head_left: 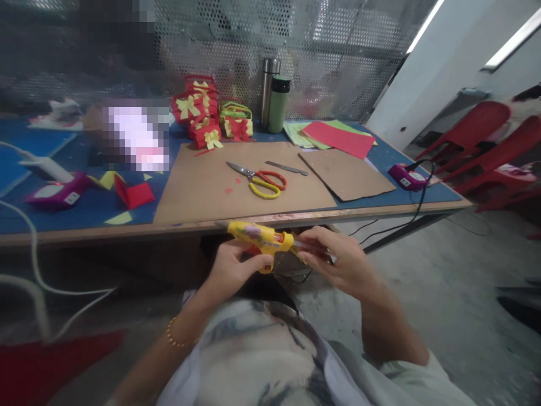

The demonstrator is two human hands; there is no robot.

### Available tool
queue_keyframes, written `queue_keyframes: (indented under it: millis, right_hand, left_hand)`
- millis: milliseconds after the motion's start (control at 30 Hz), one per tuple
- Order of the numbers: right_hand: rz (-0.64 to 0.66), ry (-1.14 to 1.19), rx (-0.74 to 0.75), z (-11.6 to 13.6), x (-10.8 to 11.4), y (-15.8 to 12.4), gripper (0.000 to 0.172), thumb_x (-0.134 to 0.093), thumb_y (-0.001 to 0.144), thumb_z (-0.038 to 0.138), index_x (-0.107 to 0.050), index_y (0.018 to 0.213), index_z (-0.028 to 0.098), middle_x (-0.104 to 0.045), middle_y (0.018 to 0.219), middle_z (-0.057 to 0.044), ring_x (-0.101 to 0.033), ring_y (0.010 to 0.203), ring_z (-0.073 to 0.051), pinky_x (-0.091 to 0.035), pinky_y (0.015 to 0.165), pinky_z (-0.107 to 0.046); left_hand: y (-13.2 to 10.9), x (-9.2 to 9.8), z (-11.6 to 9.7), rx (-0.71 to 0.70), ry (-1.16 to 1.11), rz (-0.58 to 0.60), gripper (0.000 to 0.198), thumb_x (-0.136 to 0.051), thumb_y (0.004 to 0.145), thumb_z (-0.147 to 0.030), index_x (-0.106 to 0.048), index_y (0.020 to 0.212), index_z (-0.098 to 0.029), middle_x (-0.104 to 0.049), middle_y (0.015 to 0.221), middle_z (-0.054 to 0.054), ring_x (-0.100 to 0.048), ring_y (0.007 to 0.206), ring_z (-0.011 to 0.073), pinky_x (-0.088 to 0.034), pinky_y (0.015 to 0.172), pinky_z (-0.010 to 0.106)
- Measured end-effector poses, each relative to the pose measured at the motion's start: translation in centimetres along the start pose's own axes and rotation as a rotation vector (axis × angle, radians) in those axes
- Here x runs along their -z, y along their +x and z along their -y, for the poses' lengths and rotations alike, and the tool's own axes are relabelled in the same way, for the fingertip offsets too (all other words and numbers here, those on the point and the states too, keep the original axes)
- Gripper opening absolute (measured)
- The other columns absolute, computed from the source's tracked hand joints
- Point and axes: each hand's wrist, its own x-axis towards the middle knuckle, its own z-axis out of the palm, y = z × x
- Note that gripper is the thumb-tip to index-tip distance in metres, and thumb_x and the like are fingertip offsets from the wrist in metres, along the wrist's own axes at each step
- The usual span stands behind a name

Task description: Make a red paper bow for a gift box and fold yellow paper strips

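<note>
A yellow hot glue gun [258, 237] is held in my left hand [234, 268], whose fingers wrap round its handle. Its nozzle points left, over the table's front edge. At the gun's rear, my right hand [338, 259] pinches a translucent glue stick [307, 246] that lines up with the back opening. Beyond my hands, scissors [262, 179] with one red and one yellow handle lie on a brown cardboard sheet [194, 192]. A thin grey metal blade or file [287, 167] rests just behind them.
Red paper baskets [203, 113] with yellow bows stand at the back, near a green bottle [279, 107] and a steel flask [267, 84]. Red paper [338, 138] lies back right. Purple devices [59, 192] with cables sit on both sides. Red chairs [477, 135] are at the right.
</note>
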Motion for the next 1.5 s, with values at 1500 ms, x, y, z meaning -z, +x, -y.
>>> queue_keyframes:
  millis: [1500]
  right_hand:
    - [-0.173, -0.232, 0.22, 0.6, -0.1, 0.6, 0.019, -0.057, 0.102, 0.015, -0.071, 0.091, 0.02, -0.066, 0.078, -0.002, -0.058, 0.065, -0.012, -0.043, 0.06, -0.023]
  left_hand:
    - [-0.6, -0.5, -0.7, 0.117, -0.134, 0.013, 0.024, -0.089, 0.066, -0.031, -0.083, 0.081, -0.014, -0.081, 0.081, 0.008, -0.075, 0.074, 0.0224, -0.064, 0.071, 0.032]
